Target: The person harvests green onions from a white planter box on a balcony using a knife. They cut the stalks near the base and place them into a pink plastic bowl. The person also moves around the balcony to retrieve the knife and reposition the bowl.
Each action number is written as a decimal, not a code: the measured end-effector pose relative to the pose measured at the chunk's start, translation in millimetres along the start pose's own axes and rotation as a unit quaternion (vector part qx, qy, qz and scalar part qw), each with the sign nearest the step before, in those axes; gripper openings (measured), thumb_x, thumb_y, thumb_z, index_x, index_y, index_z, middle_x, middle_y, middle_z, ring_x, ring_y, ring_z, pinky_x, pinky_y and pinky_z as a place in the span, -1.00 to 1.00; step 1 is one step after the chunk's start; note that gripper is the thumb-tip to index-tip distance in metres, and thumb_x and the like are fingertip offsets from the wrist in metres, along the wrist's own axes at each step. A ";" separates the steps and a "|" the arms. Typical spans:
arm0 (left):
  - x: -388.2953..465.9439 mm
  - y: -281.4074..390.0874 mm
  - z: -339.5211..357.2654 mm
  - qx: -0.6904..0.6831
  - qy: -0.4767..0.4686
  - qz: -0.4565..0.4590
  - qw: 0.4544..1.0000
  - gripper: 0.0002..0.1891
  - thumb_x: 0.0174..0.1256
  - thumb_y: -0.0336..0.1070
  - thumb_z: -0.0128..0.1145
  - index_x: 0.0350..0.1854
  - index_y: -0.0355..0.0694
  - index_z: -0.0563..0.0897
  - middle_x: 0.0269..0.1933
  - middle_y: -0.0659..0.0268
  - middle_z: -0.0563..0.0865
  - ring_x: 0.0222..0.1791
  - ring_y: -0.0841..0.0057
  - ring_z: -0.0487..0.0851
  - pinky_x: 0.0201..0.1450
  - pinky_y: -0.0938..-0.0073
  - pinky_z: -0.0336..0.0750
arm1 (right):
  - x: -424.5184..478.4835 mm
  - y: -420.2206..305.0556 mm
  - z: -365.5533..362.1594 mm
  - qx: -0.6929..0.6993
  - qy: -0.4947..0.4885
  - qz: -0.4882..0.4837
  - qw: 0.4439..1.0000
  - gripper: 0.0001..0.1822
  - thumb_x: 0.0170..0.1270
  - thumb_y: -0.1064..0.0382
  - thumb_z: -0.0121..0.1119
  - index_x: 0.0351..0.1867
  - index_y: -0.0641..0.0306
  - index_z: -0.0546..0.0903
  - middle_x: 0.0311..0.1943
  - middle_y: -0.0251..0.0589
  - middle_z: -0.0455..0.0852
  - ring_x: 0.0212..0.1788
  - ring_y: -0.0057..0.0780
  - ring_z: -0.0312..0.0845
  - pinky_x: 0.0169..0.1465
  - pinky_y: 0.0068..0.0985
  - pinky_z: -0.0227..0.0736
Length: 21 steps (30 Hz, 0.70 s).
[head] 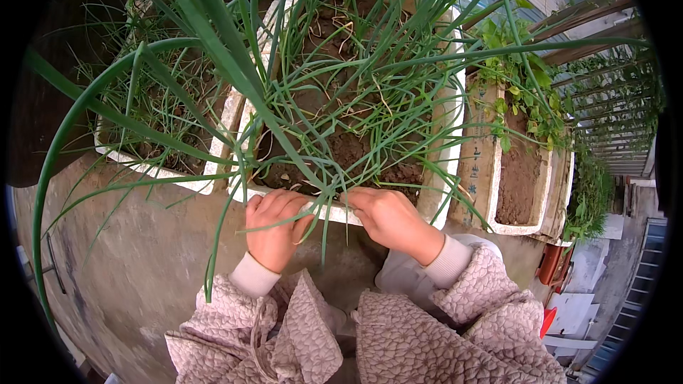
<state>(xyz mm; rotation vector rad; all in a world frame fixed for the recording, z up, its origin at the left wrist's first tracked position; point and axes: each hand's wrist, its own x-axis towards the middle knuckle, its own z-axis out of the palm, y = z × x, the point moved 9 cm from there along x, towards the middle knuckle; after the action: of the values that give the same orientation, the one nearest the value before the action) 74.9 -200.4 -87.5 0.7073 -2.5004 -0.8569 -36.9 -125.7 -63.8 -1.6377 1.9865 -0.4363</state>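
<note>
A white foam planter box [453,117] full of soil and green onion plants [373,74] stands in front of me. My left hand [277,224] rests at its near edge, fingers bent over the rim; whether it grips a leaf there is unclear. My right hand [381,218] is at the same rim to the right, its fingertips close together at the base of a green onion clump [328,189]. What those fingertips hold is hidden. Long leaves from the clumps arch over the box and hang past the rim near both hands.
A second foam box [160,170] with thin green plants adjoins on the left. To the right stand a narrow foam planter [520,186] with leafy vines [512,80] and a wooden lattice [603,10]. Concrete floor [144,240] lies below.
</note>
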 end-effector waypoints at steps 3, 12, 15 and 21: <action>0.1 -0.9 1.0 -0.008 0.009 0.004 1.000 -0.73 -0.15 -0.28 0.29 -0.32 -0.17 0.61 -0.25 0.36 0.64 -0.14 0.41 0.55 -0.09 0.34 0.26 | -4.4 3.4 5.1 -0.026 0.007 -0.003 1.000 -0.66 -0.07 0.49 -0.02 -0.17 0.38 0.53 -0.18 -0.07 0.60 -0.24 -0.13 0.55 -0.21 -0.34 0.48; -0.4 -0.4 0.0 -0.017 -0.005 0.021 1.000 -0.66 -0.23 -0.36 0.29 -0.28 -0.20 0.60 -0.20 0.35 0.63 -0.11 0.39 0.53 -0.08 0.35 0.31 | -10.7 -10.6 14.6 -0.157 0.003 -0.028 0.987 -0.58 -0.16 0.48 0.02 -0.12 0.34 0.53 -0.09 -0.17 0.58 -0.33 -0.28 0.53 -0.26 -0.46 0.48; -3.1 -2.7 1.1 -0.017 -0.012 0.011 1.000 -0.66 -0.24 -0.38 0.28 -0.27 -0.20 0.60 -0.20 0.35 0.62 -0.11 0.39 0.53 -0.07 0.33 0.31 | -5.5 -6.4 20.6 -0.138 0.008 -0.022 0.990 -0.57 -0.16 0.48 0.02 -0.12 0.34 0.53 -0.10 -0.17 0.58 -0.34 -0.28 0.53 -0.25 -0.46 0.48; -2.0 0.3 -0.2 -0.029 -0.005 0.012 0.999 -0.73 -0.15 -0.38 0.20 -0.29 -0.19 0.59 -0.22 0.34 0.62 -0.13 0.38 0.53 -0.09 0.32 0.29 | 4.2 6.0 19.5 -0.172 0.025 -0.017 0.985 -0.58 -0.16 0.48 0.03 -0.13 0.35 0.54 -0.13 -0.15 0.60 -0.34 -0.27 0.53 -0.24 -0.46 0.48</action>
<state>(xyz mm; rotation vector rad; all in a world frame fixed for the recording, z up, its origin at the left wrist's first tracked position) 76.4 -199.1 -87.6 0.6534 -2.4775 -0.9230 -30.9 -126.9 -83.8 -1.8846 2.1648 -0.1517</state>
